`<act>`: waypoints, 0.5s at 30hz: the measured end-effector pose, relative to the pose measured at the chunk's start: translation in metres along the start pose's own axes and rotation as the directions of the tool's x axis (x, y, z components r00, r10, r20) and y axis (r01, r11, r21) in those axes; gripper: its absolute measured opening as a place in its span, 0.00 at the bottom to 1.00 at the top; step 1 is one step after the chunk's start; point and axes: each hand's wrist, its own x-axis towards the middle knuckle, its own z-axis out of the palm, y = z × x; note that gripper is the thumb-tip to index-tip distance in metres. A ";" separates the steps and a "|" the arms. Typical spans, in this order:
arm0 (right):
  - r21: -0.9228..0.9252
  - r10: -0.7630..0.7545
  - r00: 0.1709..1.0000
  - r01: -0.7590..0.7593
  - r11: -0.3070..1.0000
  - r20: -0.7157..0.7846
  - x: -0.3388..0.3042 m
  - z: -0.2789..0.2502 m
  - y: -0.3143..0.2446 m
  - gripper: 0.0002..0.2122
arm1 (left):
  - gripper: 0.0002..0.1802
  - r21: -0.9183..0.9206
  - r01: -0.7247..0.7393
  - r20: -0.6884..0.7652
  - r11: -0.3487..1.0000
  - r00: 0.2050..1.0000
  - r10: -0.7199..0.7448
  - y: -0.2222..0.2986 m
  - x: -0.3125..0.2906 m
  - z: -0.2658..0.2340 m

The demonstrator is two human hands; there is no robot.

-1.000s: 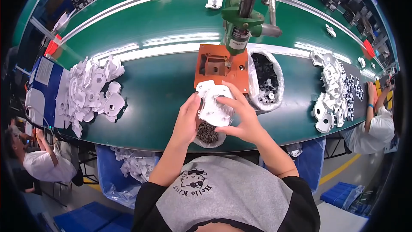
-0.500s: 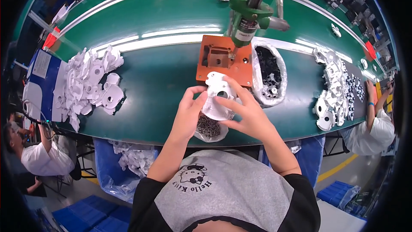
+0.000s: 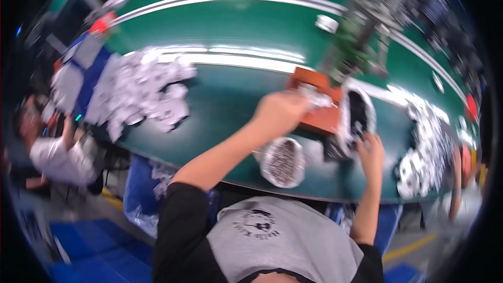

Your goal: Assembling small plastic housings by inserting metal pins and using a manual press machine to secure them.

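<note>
At the orange fixture, my left hand is closed on a white moulded plastic part, which sits over the fixture's top. Blur hides whether the part is fully seated. Right of the fixture, my right hand reaches to the near end of a white-lined container of small black parts. Its fingers are bent down at the rim, and motion smears their tips, so any grip is unclear. A green drill-press-like machine stands behind the fixture.
Near the table's front edge stands a lined bowl of small metal screws or pins. White plastic parts are heaped at left, and another pile lies at right. Co-workers sit on both sides. Blue bins stand below the table.
The white part has gone from both hands above the bowl to the fixture, in my left hand. My right hand has let go and moved right to the black parts. The view has shifted.
</note>
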 end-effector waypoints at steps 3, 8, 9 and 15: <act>-0.066 0.001 0.997 0.004 0.998 0.075 -0.013 0.017 0.046 0.14 | 0.06 0.073 -0.065 0.047 0.995 0.997 0.062 -0.001 0.004 0.016; -0.002 0.012 1.000 -0.012 1.000 0.029 -0.006 0.027 0.057 0.04 | 0.05 0.139 -0.147 0.023 0.979 0.989 0.146 -0.010 0.007 0.051; -0.004 -0.003 1.000 0.003 1.000 0.015 -0.005 0.031 0.056 0.04 | 0.05 0.149 -0.159 0.010 0.976 0.987 0.159 -0.013 0.006 0.053; -0.021 -0.020 1.000 0.020 1.000 -0.005 0.002 0.034 0.052 0.04 | 0.06 0.070 -0.154 -0.042 0.986 0.987 0.158 -0.021 0.006 0.056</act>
